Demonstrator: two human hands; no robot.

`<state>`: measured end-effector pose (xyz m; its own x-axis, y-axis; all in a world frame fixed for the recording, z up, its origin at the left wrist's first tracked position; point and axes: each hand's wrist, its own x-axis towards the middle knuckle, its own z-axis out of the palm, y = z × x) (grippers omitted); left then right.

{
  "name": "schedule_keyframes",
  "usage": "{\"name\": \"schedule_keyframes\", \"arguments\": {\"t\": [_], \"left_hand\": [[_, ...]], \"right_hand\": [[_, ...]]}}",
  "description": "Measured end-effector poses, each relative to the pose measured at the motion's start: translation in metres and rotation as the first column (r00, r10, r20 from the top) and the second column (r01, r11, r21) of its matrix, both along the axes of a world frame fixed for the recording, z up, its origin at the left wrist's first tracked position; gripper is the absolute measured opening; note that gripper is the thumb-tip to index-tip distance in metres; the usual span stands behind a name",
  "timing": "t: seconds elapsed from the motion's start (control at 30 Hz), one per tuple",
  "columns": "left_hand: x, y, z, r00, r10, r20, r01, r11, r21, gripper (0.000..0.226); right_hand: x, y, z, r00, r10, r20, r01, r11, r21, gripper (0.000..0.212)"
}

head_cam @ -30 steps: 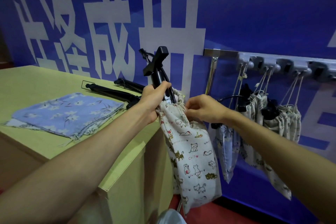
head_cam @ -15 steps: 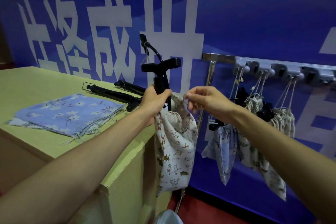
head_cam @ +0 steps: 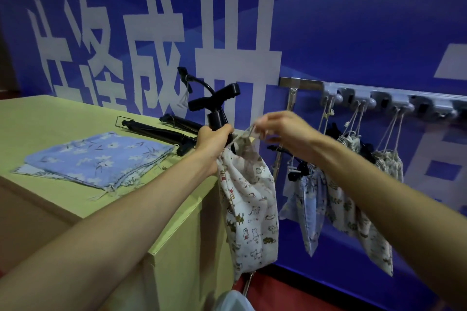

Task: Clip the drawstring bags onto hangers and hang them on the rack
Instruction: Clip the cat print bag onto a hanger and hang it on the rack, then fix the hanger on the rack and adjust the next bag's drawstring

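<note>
My left hand [head_cam: 213,139] grips a black clip hanger [head_cam: 219,106] held upright, together with the top of a white cat-print drawstring bag [head_cam: 249,206] that hangs below it. My right hand [head_cam: 279,129] pinches the bag's upper edge and drawstring just right of the hanger. Along the blue wall to the right runs the grey rack [head_cam: 394,100], with several bags [head_cam: 348,199] hanging from its hooks.
A stack of flat blue floral bags [head_cam: 98,156] lies on the green table [head_cam: 50,118]. More black hangers [head_cam: 156,131] lie behind the stack near the table's far edge. The table's right edge drops beside the held bag. The floor is red.
The hanger has turned from tilted to upright with its clip bar nearly level. My right hand rose from the bag's side to its top edge, pulling the drawstring up.
</note>
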<state>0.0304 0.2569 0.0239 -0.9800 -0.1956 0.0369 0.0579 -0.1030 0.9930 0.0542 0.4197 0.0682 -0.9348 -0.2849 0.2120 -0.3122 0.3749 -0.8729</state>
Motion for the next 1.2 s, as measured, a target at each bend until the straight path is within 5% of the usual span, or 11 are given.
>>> {"name": "schedule_keyframes", "arguments": {"t": [0.13,0.27,0.47,0.6,0.67,0.77,0.87,0.97,1.03,1.13,1.2], "left_hand": [[0.003,0.021,-0.011,0.990,-0.135,0.044,0.135,0.991,-0.005,0.022],[0.000,0.032,-0.012,0.972,-0.218,0.089,0.228,0.964,-0.135,0.037],[0.014,0.025,0.002,0.849,-0.458,0.265,0.528,0.708,-0.468,0.034],[0.037,0.025,0.021,0.924,-0.358,0.133,0.305,0.482,-0.822,0.027],[0.044,0.027,0.023,0.951,-0.246,-0.188,-0.037,0.512,-0.858,0.028],[0.048,0.038,0.024,0.801,-0.271,-0.534,-0.344,0.523,-0.780,0.019],[0.034,0.057,0.019,0.838,-0.447,-0.314,-0.163,0.343,-0.925,0.059],[0.023,0.072,0.010,0.849,-0.468,-0.247,0.145,0.655,-0.742,0.046],[0.020,0.083,0.000,0.827,-0.501,-0.255,0.243,0.727,-0.642,0.033],[0.015,0.105,-0.011,0.800,-0.544,-0.254,0.177,0.618,-0.766,0.041],[0.012,0.119,-0.019,0.823,-0.536,-0.190,0.088,0.450,-0.889,0.044]], "right_hand": [[0.001,0.002,0.017,0.998,-0.014,0.065,0.032,0.958,-0.286,0.035],[0.005,0.011,0.017,0.986,-0.130,0.105,0.155,0.947,-0.281,0.031],[0.005,0.031,0.028,0.978,-0.180,0.107,0.203,0.940,-0.273,0.025],[0.005,0.037,0.035,0.980,-0.195,0.041,0.199,0.960,-0.195,0.024],[0.009,0.038,0.040,0.979,-0.202,-0.004,0.199,0.971,-0.135,0.026],[0.017,0.037,0.043,0.979,-0.195,-0.062,0.191,0.979,-0.070,0.030],[0.022,0.032,0.042,0.983,-0.169,-0.069,0.162,0.982,-0.102,0.036],[0.026,0.034,0.045,0.989,-0.141,-0.046,0.134,0.982,-0.134,0.038],[0.031,0.041,0.047,0.988,-0.142,-0.058,0.136,0.986,-0.100,0.041],[0.037,0.055,0.045,0.977,-0.179,-0.118,0.182,0.983,0.008,0.046],[0.042,0.065,0.046,0.971,-0.185,-0.154,0.203,0.973,0.108,0.046]]}}
